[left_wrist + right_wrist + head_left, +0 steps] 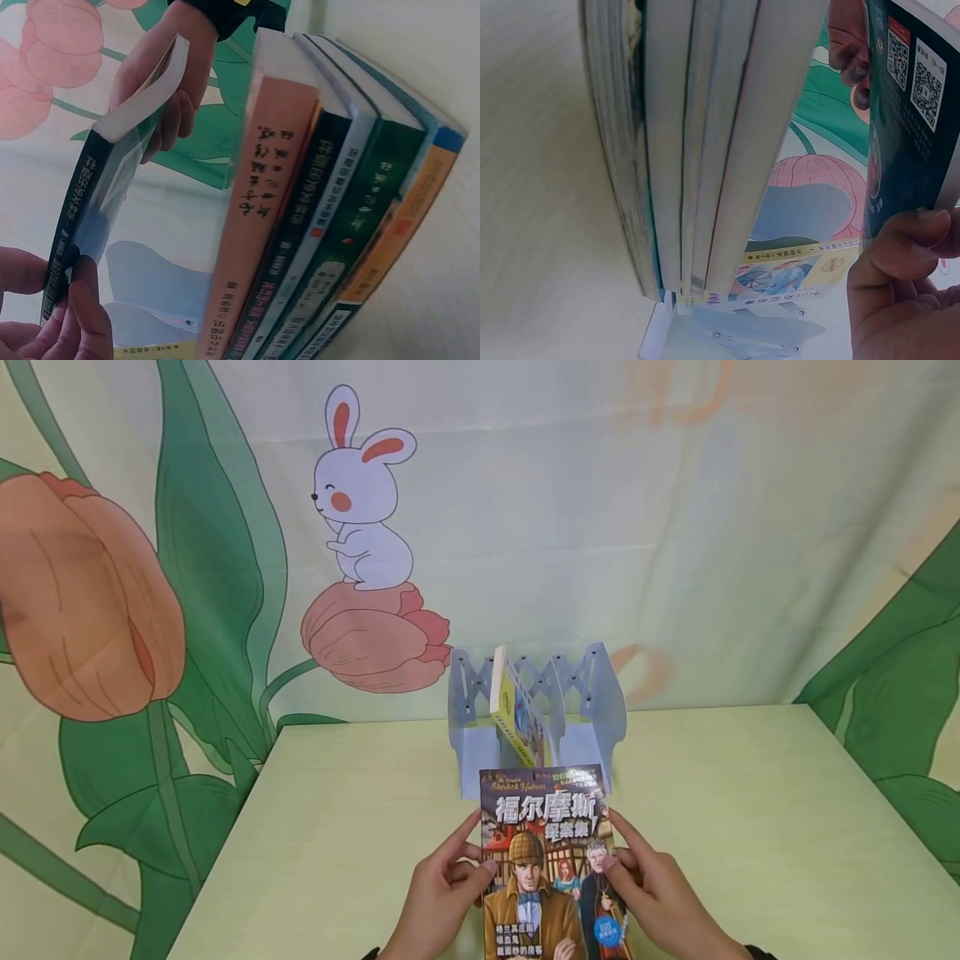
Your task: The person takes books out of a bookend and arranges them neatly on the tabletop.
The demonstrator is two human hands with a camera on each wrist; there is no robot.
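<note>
In the head view, a paperback book (543,860) with a detective in a checked cap on its cover is held up, tilted, between both hands. My left hand (446,889) grips its left edge, thumb on the cover. On the right edge, my right hand (660,893) pinches the same way. The left wrist view shows the book's dark spine (71,210) and the left fingers (90,315) around it. QR codes mark the back cover (907,120) above the right hand (907,285). Behind the book stands a light-blue bookstand (611,710) with a yellow book (517,710) leaning in it.
A row of several books (300,210) stands close together beside the held book in the left wrist view; their page edges (705,150) show in the right wrist view. Pale table surface (750,810) spreads around, with a printed curtain (525,527) behind.
</note>
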